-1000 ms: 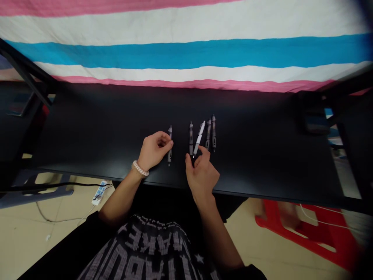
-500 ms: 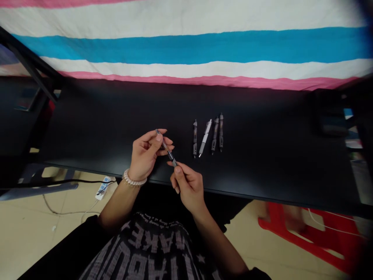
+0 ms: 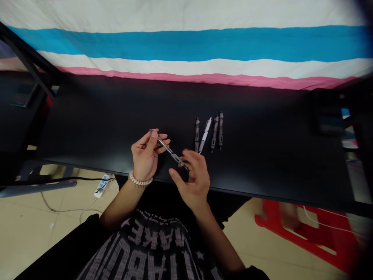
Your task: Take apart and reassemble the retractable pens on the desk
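Observation:
A slim pen [image 3: 165,145] with a grey grip slants down to the right over the front of the black desk. My left hand [image 3: 146,153] pinches its upper end between thumb and fingers. At the lower end, my right hand [image 3: 194,177] is open, thumb apart from the fingers, which are beside or just behind the pen's grip; contact cannot be made out. To the right lie a dark pen [image 3: 197,134], a white pen [image 3: 205,134] with its tip near my right fingers, another dark pen [image 3: 215,133] and a fourth dark one [image 3: 220,130].
The black desk [image 3: 116,116] spans the view, with a striped cloth [image 3: 186,44] hanging along its back. On the floor are a white power strip [image 3: 101,186] at left and a red stool [image 3: 300,233] at right. A black metal frame [image 3: 26,58] stands at left.
My right hand has loosened its pinch on the pen's lower end and spread its fingers, moving slightly right. My left hand keeps its hold on the pen.

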{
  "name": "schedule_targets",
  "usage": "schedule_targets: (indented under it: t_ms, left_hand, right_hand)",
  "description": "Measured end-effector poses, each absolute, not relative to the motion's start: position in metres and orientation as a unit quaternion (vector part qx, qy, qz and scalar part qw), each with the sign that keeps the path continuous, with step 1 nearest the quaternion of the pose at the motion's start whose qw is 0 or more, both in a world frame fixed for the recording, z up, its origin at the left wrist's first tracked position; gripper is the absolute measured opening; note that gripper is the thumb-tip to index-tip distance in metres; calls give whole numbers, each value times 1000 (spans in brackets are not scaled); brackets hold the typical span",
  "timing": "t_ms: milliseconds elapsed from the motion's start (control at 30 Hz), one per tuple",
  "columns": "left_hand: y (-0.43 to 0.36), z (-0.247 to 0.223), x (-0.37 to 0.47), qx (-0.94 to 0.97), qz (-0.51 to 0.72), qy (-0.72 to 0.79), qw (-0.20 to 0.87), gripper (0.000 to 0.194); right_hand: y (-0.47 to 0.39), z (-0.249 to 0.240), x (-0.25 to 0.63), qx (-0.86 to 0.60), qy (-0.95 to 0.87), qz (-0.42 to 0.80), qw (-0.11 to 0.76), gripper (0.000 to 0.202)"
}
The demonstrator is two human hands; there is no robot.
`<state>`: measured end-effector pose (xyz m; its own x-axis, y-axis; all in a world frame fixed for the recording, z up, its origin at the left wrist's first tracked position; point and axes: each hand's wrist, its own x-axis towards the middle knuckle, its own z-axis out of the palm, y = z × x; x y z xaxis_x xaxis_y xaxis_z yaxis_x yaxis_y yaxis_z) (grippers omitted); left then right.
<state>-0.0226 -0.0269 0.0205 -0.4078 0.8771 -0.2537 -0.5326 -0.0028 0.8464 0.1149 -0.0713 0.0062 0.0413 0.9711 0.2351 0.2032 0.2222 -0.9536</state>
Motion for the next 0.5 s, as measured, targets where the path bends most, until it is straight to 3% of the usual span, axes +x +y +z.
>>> schedule_targets:
  t_ms: [167, 300, 400, 500]
  left_hand:
    - [-26, 21, -21, 178, 690, 482, 509, 26]
    - [-26, 20, -19, 177, 692, 481, 509, 26]
    - [-22, 20, -24, 155, 707, 493, 483, 25]
    - [-18, 19, -30, 135, 716, 510, 458, 22]
  right_hand:
    - [-70, 4, 112, -524, -564, 356, 530, 11]
    - [-71, 5, 113, -523, -541, 393, 529, 22]
    - [-72, 6, 117, -535, -582, 291, 539, 10]
    - [-72, 7, 121, -531, -628, 166, 545, 12]
